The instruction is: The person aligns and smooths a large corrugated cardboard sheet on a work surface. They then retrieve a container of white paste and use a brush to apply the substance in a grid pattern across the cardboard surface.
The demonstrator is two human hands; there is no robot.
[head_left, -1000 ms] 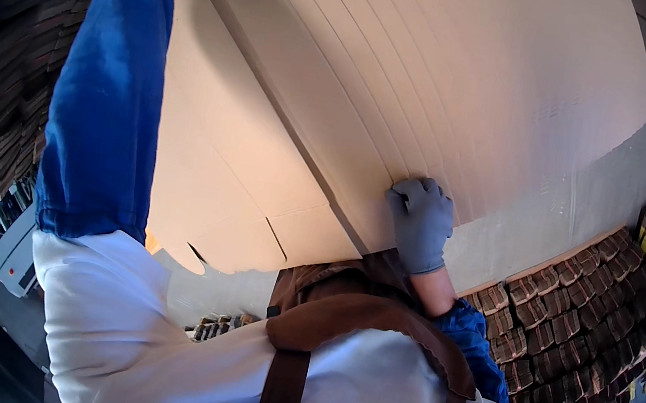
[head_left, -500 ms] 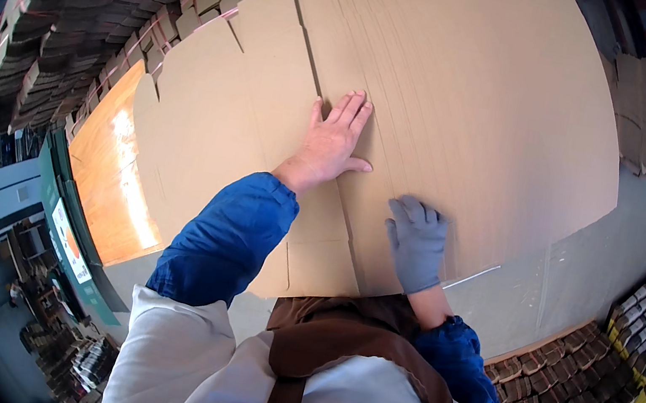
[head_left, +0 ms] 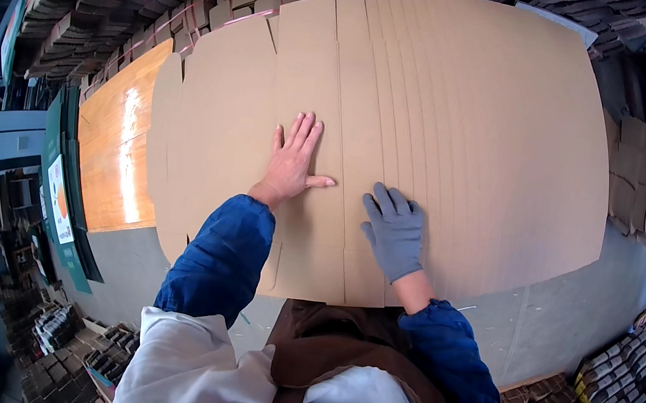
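Hands [head_left: 341,196] flat on cardboard sheets [head_left: 473,124]

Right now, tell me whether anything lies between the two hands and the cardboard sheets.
Nothing visible does. The bare left hand lies flat on the top cardboard sheet, fingers spread, and the gloved right hand rests palm down on the same stack. The grey glove is the only layer between that hand and the board.

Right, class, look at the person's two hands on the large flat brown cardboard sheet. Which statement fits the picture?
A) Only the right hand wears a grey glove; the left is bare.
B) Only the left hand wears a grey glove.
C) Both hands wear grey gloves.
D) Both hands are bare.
A: the right hand is in a grey glove, while the left hand lies bare, both palm-down on the large flat brown cardboard sheet.
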